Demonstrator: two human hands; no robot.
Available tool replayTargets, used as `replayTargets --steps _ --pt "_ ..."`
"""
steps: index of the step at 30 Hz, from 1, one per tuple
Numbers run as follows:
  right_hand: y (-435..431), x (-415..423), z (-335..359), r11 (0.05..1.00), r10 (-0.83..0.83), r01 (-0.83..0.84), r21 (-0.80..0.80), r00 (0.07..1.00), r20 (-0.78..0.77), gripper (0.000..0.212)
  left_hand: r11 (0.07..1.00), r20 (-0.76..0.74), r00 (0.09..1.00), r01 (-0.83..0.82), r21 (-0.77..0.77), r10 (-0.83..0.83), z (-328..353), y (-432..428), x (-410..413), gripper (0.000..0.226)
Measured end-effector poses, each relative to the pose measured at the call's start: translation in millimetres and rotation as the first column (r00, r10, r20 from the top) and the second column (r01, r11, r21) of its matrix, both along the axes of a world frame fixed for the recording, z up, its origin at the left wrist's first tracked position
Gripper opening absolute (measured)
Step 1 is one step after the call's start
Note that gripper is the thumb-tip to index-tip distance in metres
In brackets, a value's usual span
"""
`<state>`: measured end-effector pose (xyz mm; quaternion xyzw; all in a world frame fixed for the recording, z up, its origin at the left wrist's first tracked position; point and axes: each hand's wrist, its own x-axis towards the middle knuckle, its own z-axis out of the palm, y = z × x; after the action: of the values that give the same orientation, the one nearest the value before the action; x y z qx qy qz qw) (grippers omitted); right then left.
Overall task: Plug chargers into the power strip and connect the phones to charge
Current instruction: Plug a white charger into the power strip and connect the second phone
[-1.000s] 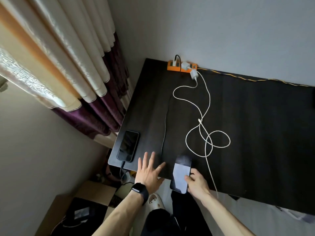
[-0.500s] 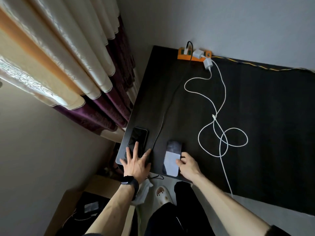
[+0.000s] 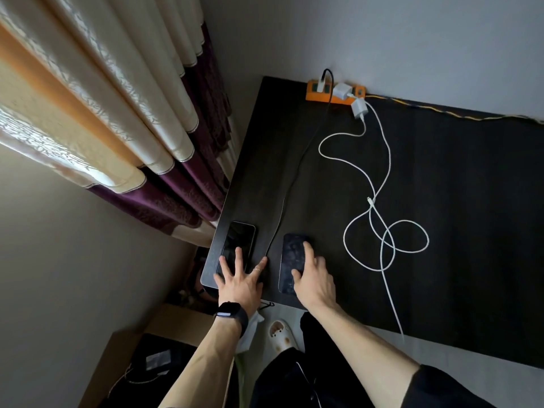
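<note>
An orange power strip (image 3: 312, 95) sits at the far edge of the dark table (image 3: 456, 201) against the wall. Two white chargers (image 3: 343, 90) (image 3: 359, 109) and a black plug (image 3: 321, 83) are in it. A black cable (image 3: 284, 204) runs down to my left hand (image 3: 240, 279), which lies flat with spread fingers on the lower end of the left phone (image 3: 240, 240). My right hand (image 3: 313, 279) covers the right phone (image 3: 290, 254), thumb and forefinger on its face. The white cable (image 3: 385, 231) lies looped, its free connector (image 3: 370, 199) unplugged.
Cream and purple curtains (image 3: 132, 128) hang beside the table's left edge. The strip's yellow cord (image 3: 459, 114) runs right along the wall. Below the near edge are a slipper (image 3: 281, 334), a cardboard box (image 3: 153, 354) and my dark trousers.
My left hand moved left from the bare table onto the left phone. My right hand pushed the right phone from the table's edge further on, and it now lies flat.
</note>
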<state>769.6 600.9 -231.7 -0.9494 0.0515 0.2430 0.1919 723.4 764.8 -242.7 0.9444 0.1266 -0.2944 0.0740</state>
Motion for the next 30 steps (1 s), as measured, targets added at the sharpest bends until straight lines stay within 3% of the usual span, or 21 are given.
replayTargets --steps 6,12,16,22,27,30 --pt "7 1 0 0.978 0.166 -0.175 -0.116 0.983 -0.079 0.076 0.997 -0.081 0.996 0.049 0.055 -0.045 13 -5 8 0.069" --pt "3 0 -5 0.974 0.198 -0.208 -0.085 0.974 -0.115 0.082 0.993 -0.127 0.988 0.096 0.069 -0.087 21 -4 12 0.071" --pt "-9 12 -6 0.966 0.257 -0.260 0.016 0.944 -0.206 0.086 0.990 -0.144 0.984 0.118 0.078 -0.106 28 -3 19 0.063" --pt "-51 25 17 0.945 0.078 0.019 0.327 0.957 -0.281 0.071 0.996 -0.071 0.993 0.093 -0.005 -0.093 48 -4 42 0.036" --pt "-124 25 21 0.888 -0.281 0.331 0.320 0.940 -0.191 0.055 0.987 0.017 0.997 0.082 -0.138 -0.080 56 -38 71 0.049" --pt "-161 37 21 0.859 -0.407 0.427 0.282 0.904 -0.129 0.050 0.969 0.033 0.997 0.080 -0.235 -0.074 55 -68 89 0.053"
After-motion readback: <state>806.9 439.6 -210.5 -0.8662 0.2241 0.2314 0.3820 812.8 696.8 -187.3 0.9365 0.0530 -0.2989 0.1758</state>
